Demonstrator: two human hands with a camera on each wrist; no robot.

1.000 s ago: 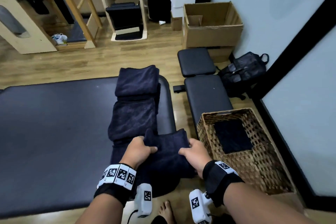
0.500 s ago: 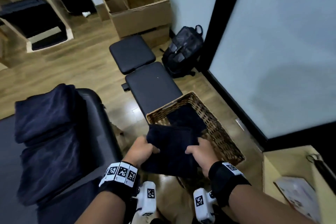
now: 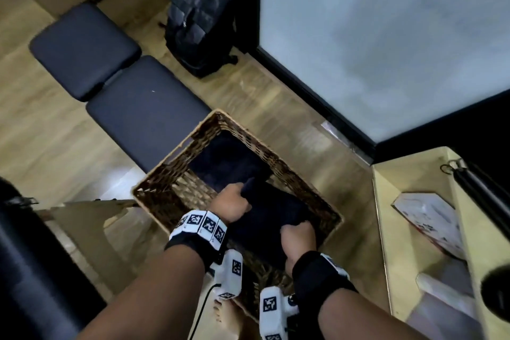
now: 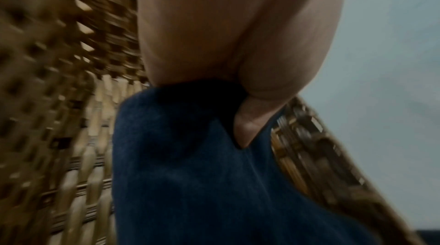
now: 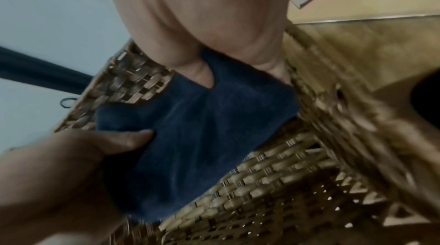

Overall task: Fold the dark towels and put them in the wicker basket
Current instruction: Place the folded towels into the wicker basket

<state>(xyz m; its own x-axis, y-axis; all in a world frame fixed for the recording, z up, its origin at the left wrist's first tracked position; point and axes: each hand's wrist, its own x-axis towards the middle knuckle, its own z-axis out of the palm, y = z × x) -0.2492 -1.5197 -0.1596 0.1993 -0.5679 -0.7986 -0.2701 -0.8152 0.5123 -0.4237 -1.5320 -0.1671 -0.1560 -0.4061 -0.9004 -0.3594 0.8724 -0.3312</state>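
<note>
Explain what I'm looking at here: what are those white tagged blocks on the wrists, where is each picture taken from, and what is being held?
No robot here: a person works with bare hands. The white tagged blocks look like wrist-worn cameras. The wide picture comes from a head-worn camera looking down; the two close, blurry ones look along each hand. The left hand and right hand both grip one folded dark towel inside the wicker basket, which stands on the wood floor. Another dark towel already lies at the basket's far end. Beyond it are a padded bench and a black backpack.

A gym or therapy room: padded black bench [image 3: 116,85], wood-look floor [image 3: 41,152], backpack [image 3: 200,16] by frosted glass partition [image 3: 386,36].
</note>
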